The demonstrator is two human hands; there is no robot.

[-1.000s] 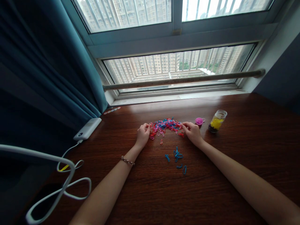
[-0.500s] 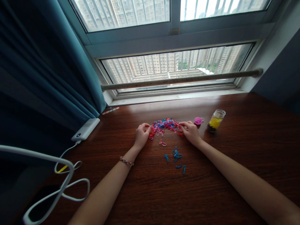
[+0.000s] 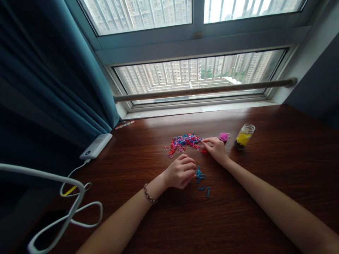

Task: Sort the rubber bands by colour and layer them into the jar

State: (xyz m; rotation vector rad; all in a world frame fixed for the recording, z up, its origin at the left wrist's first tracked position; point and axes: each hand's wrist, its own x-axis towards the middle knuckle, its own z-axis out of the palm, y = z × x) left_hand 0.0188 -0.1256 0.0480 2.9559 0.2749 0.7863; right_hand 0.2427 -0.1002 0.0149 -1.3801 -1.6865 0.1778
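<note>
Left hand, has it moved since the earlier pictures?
Yes. Judged against the windowsill, the left hand has moved right and farther away, from beside the colourful pile to the blue loops.

Two hands (image 3: 181,171) (image 3: 215,150), one bracelet (image 3: 148,196), one jar (image 3: 243,138) show.

Between the forearms (image 3: 267,194), the table (image 3: 225,222) leaves passage until the blue bands (image 3: 200,175)

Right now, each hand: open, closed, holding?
Left hand: curled by blue bands; any hold hidden.
Right hand: pinch-shaped at the pile's edge; hold can't be told.
</note>
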